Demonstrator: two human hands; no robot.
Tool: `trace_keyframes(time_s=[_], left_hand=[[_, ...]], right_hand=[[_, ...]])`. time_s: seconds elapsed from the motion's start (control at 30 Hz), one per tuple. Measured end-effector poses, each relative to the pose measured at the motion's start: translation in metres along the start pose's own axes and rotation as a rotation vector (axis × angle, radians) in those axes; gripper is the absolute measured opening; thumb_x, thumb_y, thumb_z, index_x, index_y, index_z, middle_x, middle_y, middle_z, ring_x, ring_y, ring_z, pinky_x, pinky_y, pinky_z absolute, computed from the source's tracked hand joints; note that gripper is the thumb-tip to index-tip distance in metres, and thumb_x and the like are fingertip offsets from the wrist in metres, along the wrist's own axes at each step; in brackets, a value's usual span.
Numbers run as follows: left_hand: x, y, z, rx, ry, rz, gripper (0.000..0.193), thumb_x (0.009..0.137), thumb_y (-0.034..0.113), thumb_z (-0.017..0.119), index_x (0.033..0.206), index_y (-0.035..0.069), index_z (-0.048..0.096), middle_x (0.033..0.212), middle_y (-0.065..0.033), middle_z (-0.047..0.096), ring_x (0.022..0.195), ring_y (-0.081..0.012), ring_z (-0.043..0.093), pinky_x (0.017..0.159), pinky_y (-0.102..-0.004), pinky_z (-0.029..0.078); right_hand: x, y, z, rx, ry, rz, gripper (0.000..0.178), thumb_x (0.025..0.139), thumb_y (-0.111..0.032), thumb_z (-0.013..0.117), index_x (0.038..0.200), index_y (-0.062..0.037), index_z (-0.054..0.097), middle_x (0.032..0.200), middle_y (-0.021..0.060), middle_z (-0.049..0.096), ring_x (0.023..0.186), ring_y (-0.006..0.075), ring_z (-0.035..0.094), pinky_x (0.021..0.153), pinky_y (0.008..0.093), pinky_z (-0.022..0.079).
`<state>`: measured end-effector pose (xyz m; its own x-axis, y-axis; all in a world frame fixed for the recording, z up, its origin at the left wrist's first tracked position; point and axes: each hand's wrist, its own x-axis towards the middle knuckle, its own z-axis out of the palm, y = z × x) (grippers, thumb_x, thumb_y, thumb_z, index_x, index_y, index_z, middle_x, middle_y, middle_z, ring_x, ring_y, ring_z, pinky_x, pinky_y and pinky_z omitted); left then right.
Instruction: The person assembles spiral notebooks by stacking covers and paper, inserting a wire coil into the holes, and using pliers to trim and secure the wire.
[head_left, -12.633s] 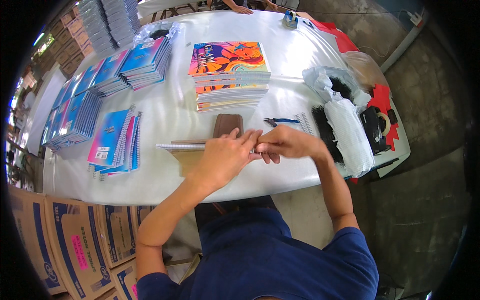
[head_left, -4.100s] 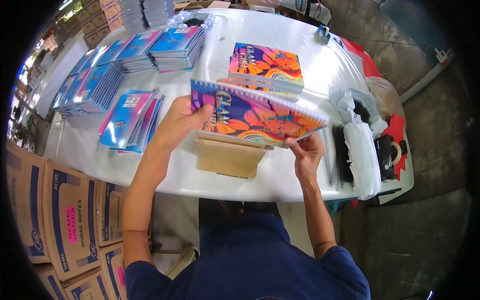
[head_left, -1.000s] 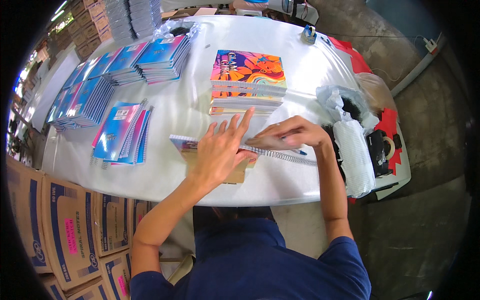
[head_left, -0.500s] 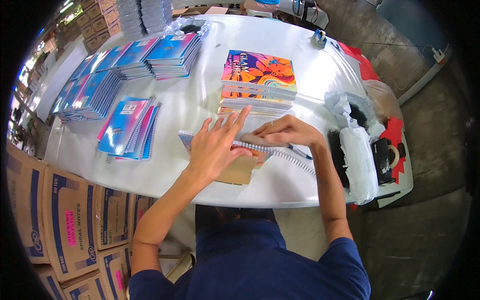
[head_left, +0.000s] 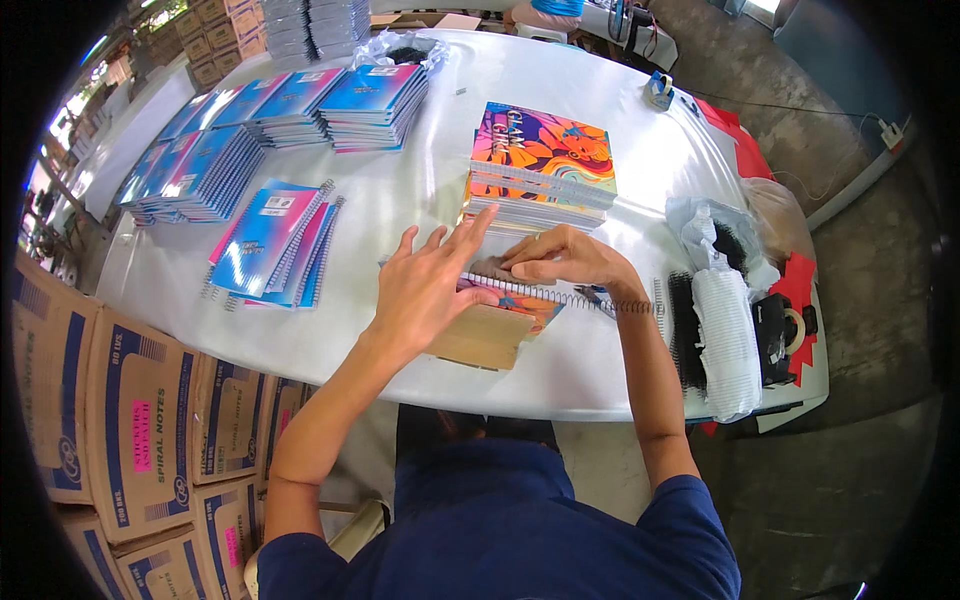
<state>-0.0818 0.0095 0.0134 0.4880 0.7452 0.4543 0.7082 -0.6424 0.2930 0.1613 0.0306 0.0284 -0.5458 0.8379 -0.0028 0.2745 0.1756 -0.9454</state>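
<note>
In the head view, a left hand (head_left: 425, 292) is gripping a spiral notebook (head_left: 540, 312), thumb in front, fingers spread, just on the near side of the orange-and-purple stack (head_left: 543, 160). The right hand (head_left: 565, 258) is clasping a brownish pad (head_left: 490, 268) against its coil (head_left: 588, 301). The notebook is standing coil edge up, its long axis running left to right, roughly parallel to the stack's near edge. The coil's loose tail, drooping half a second ago, is now stretching more level.
</note>
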Motion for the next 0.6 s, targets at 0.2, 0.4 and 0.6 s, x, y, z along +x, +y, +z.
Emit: trace_keyframes(time_s=[0.2,0.4,0.6], left_hand=[[-0.002,-0.010,-0.004,0.028,0.045,-0.021,0.103,0.062,0.043,0.080,0.149,0.028,0.028,0.128,-0.0078,0.061,0.120,-0.0361,0.055,0.105,-0.0519,0.036],[-0.011,-0.018,-0.011,0.064,0.019,-0.081,0.104,0.059,0.035,0.084,0.148,0.027,0.031,0.137,-0.0052,0.055,0.129,-0.0348,0.046,0.105,-0.0492,0.038],[-0.018,-0.033,-0.005,-0.372,0.280,-0.168,0.110,0.058,0.014,0.087,0.150,0.020,0.027,0.147,-0.0103,0.043,0.136,-0.0331,0.040,0.105,-0.0338,0.042]], right_hand=[[0.016,0.004,0.003,-0.199,-0.027,0.004,0.046,0.083,-0.036,0.070,0.097,0.0068,0.071,0.092,0.0124,0.071,0.088,0.0175,0.063,0.079,0.0293,0.048],[0.017,0.027,-0.001,0.269,-0.058,-0.073,0.040,0.084,-0.035,0.070,0.098,0.0025,0.072,0.097,0.0104,0.071,0.094,0.0175,0.062,0.083,0.0300,0.047],[0.029,0.017,0.006,0.226,-0.101,-0.207,0.036,0.086,-0.023,0.069,0.106,0.0069,0.068,0.108,0.0150,0.069,0.105,0.0236,0.060,0.092,0.0350,0.046]])
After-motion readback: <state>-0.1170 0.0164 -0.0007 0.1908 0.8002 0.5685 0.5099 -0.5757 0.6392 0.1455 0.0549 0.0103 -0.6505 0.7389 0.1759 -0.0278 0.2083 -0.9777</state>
